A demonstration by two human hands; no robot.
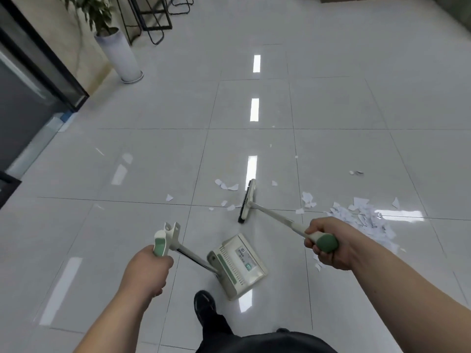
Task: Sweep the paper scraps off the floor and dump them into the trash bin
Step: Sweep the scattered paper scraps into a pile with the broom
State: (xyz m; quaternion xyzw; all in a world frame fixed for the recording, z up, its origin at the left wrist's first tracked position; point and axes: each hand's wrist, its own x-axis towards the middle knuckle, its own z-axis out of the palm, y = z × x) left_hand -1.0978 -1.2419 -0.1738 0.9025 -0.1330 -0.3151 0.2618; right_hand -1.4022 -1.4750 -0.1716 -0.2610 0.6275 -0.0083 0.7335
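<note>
White torn paper scraps lie on the shiny grey tile floor, most heaped on the right. The right hand grips the cream long-handled broom to push them. The left hand grips the cream and green plastic dustpan, set near to catch them. Its label is too blurry to read.

I am gripping the upright handle of the dustpan with my left hand. The pan is resting on the tiled floor, just ahead of my shoe. I am gripping the green end of the broom with my right hand. Its brush head is touching the floor among loose paper scraps. A denser pile is lying to the right.
</note>
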